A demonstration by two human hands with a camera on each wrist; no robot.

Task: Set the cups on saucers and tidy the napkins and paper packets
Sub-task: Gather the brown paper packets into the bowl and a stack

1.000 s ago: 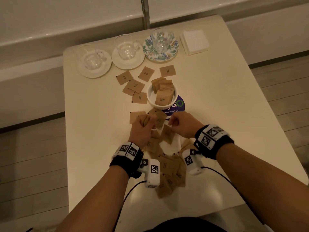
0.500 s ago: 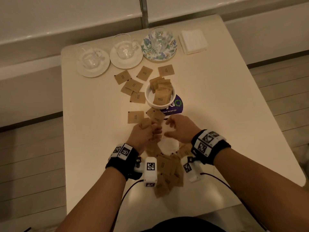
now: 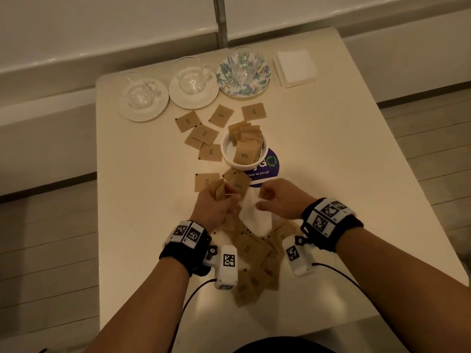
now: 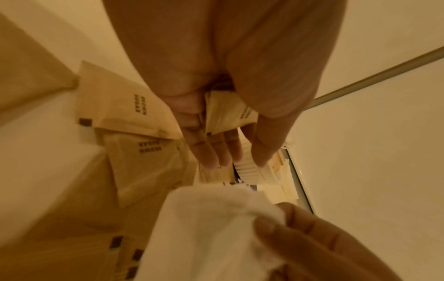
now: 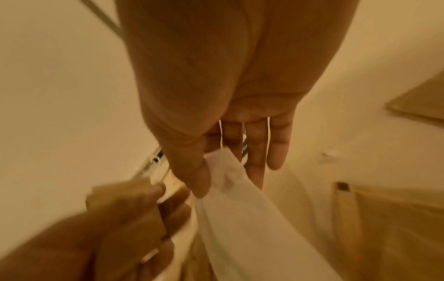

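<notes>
Left hand [image 3: 216,205] has its grip curled round a small sheaf of brown packets [image 3: 219,191], held upright above the middle of the bench [image 3: 344,174]; the left wrist view shows the sheaf [image 4: 228,112] clamped between thumb and fingers. Right hand [image 3: 279,200] pinches a corner of a white napkin [image 5: 230,171] between thumb and forefinger, the rest trailing down over the packet pile [image 3: 257,253] near the front edge. Step in hand, as judged: clearing the loose napkin off the pile so the packets can be gathered. Recommended practice: lift the napkin straight up and clear before carrying it, so it drags no packets toward the front edge; keep the sheaf squared and firmly held, since thin packets fan out and slip. Napkin stack [image 3: 295,67] sits at the far right corner. Bowl [image 3: 226,154] stands at mid-bench, already holding packets, with more loose ones lying flat just to its left and behind it. Three cups on saucers [image 3: 193,95] line the far edge; that part appears done. Open room: the right side of the bench is bare, giving a free path to the stack. The pile lies near the front edge, where a careless sweep could push packets off. The cups stand near the stack, so the approach should come from the right edge.
</notes>
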